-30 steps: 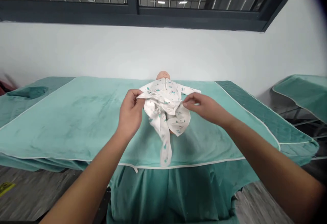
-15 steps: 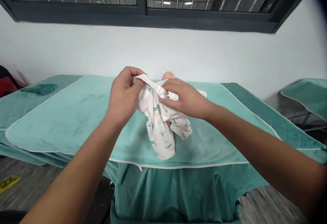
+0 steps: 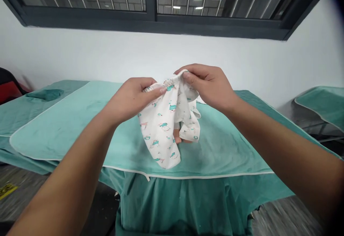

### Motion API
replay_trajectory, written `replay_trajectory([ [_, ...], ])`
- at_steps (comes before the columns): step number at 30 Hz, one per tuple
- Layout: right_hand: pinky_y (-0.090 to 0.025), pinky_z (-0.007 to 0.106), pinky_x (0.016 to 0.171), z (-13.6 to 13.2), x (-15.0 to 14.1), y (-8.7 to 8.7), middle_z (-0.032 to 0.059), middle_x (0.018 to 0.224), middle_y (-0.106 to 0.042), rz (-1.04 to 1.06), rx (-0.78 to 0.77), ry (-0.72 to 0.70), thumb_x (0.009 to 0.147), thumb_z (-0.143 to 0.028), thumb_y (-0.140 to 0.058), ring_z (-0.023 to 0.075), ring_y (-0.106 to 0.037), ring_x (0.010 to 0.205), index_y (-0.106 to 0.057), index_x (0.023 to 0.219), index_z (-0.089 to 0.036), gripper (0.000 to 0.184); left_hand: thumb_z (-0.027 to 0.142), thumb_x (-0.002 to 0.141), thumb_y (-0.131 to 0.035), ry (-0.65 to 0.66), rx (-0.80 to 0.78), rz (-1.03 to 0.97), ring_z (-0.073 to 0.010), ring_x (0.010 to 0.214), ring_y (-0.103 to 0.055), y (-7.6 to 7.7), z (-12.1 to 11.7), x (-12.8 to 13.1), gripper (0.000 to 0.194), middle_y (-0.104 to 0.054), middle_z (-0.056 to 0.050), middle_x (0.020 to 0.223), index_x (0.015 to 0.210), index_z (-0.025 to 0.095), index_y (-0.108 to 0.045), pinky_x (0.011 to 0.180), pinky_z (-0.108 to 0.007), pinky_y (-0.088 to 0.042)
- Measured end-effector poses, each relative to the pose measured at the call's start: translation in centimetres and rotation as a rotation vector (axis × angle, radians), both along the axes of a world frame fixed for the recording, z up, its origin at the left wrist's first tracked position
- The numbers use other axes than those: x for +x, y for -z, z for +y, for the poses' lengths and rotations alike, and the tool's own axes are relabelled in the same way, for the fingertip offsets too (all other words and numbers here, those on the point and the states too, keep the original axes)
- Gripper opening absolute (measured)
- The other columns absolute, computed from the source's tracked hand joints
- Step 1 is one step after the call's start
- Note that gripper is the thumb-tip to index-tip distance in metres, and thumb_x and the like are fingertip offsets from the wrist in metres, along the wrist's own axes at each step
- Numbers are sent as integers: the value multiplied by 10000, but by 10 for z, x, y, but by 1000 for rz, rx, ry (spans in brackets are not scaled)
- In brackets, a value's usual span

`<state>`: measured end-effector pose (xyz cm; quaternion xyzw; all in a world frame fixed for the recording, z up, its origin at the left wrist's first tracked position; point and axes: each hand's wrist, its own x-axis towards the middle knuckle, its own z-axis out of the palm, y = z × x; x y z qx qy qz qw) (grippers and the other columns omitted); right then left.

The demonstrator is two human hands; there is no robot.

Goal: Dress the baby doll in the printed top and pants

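A white baby sleepsuit (image 3: pixel 163 128) with small teal and pink prints hangs bunched above a green towel (image 3: pixel 80 128). My left hand (image 3: pixel 131 98) pinches its upper edge on the left. At the top right, my right hand (image 3: pixel 208 83) grips the same edge, fingers closed on the cloth. Both hands hold the fabric lifted and gathered. Beneath the hanging cloth a bit of a doll's leg (image 3: pixel 177 136) shows. The doll's head and body are hidden behind the cloth and my hands.
The towel covers a table draped in darker green fabric (image 3: pixel 182 203), against a white wall under a dark window. A folded green cloth (image 3: pixel 44 94) lies far left. Another green-covered table (image 3: pixel 322 103) stands at the right. Something red and black (image 3: pixel 8 85) is at the left edge.
Both hands have lifted the sleepsuit's legs up and gathered them higher. The doll's head, visible before, is now hidden behind the raised cloth and my hands.
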<state>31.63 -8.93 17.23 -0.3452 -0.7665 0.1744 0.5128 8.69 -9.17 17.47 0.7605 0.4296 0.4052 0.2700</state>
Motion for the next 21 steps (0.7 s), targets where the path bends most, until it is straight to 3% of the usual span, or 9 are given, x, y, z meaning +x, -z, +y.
replay_trajectory([
  [6, -496, 336, 832, 2, -11, -16, 0, 883, -628, -13, 78, 42, 916, -571, -538, 206, -626, 973, -678, 949, -189, 408, 320, 826, -701, 73, 81, -197, -169, 778, -592, -9, -8, 27, 164, -614, -17, 813, 880, 178, -639, 650, -256, -460],
  [10, -480, 346, 835, -2, -18, -22, -14, 879, -614, -25, 100, 57, 940, -530, -511, 215, -630, 1004, -675, 927, -191, 376, 256, 800, -719, 83, 36, -249, -177, 786, -603, -7, -12, 42, 156, -584, -1, 768, 776, 156, -603, 656, -258, -452],
  [14, -469, 286, 739, -5, -13, -24, -20, 750, -560, -21, 94, 69, 916, -535, -561, 177, -628, 894, -643, 833, -174, 379, 269, 870, -622, 72, 36, -335, -152, 722, -578, -5, -9, 41, 183, -557, 2, 714, 729, 158, -587, 632, -248, -425],
  [17, -425, 226, 610, -6, -5, -24, -25, 637, -500, -11, -1, 32, 856, -583, -634, 130, -583, 737, -583, 705, -170, 442, 292, 878, -597, 56, 36, -392, -140, 678, -546, -7, -8, 36, 175, -546, 2, 691, 750, 173, -597, 615, -251, -411],
  [21, -374, 216, 527, -7, 3, -26, -29, 603, -525, -135, -260, -185, 773, -614, -710, 101, -535, 620, -600, 691, -176, 459, 284, 863, -580, 76, -7, -379, -138, 662, -527, -8, -10, 36, 153, -546, -3, 677, 752, 180, -599, 619, -257, -409],
])
